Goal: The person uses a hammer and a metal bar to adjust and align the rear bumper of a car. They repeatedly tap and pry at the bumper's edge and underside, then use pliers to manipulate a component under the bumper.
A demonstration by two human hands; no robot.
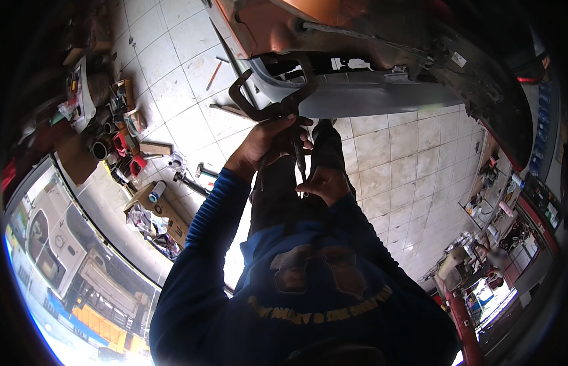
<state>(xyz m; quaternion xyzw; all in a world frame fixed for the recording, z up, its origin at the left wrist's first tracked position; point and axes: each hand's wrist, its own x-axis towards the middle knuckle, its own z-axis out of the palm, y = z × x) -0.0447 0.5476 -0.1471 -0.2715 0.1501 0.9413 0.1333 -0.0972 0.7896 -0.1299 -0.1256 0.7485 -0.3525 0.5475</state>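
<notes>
A dark metal locking C-clamp (281,110) is held in front of my body, its two wide curved jaws spread apart and pointing away from me. My left hand (269,139) is wrapped round its body just below the jaws. The fingers of my right hand (325,184) pinch the near end of the clamp's handle, by what looks like its end screw. Just beyond the jaws is the grey lower panel (369,97) of an orange vehicle body (363,36). The jaws overlap the panel's left end in view; whether they touch it I cannot tell.
White floor tiles (400,158) lie below. At left, a hammer (204,171), a cardboard box (156,204), a spray can (156,191) and several tools crowd the floor. A thin rod (214,74) lies farther off. Cluttered shelving (479,207) stands at right.
</notes>
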